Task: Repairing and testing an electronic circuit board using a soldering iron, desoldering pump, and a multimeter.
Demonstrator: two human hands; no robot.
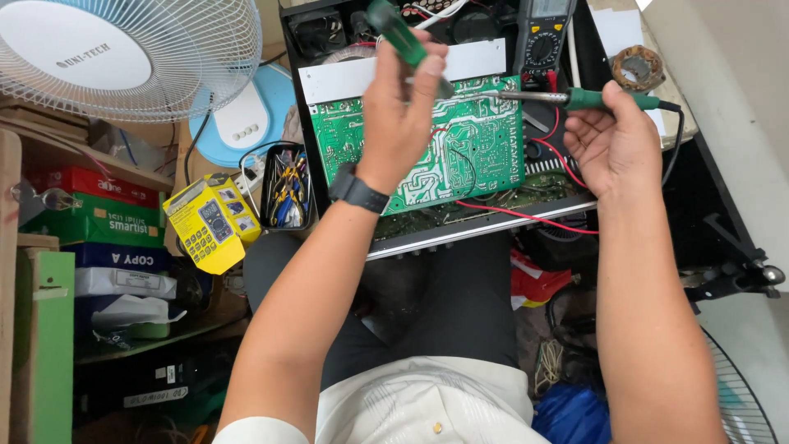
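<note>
The person's arms are bare from above the elbow down to the left hand and the right hand. A black watch with a broad band sits on the left wrist. The shirt is cream with short sleeves and one small button. The trousers are dark grey.

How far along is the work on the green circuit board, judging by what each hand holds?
Done: the black chassis is open and the green circuit board is turned solder side up. In hand: the right hand holds a green soldering iron, tip over the board; the left hand holds a green-handled tool above it. Left: the board is unseated, red wires loose, chassis uncovered.
</note>
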